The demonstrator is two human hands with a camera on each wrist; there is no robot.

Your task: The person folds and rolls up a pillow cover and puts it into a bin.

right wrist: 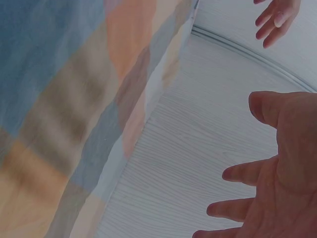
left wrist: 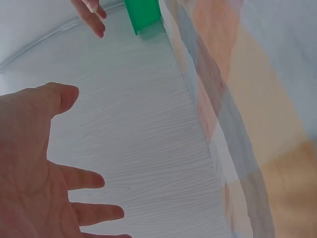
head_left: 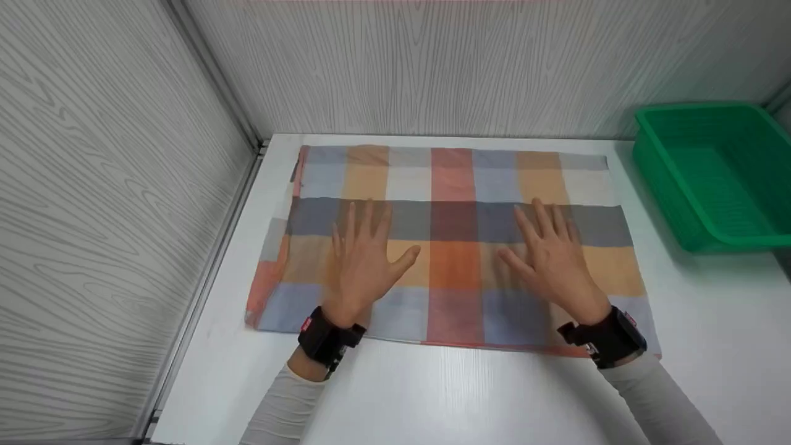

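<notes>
Both hands — the left hand and the right hand — are lying flat and open, holding nothing, on the checked cloth spreading across the white table — it looks soft, light and floppy, so the corners are probably the best places for grabbing

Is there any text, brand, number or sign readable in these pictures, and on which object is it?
None can be read.
Small red tag on the black left wrist strap: marks too small and blurred.
Small red tag on the black right wrist strap: also blurred.
Checked fabric cloth, green plastic basket, white table: no text.
</notes>
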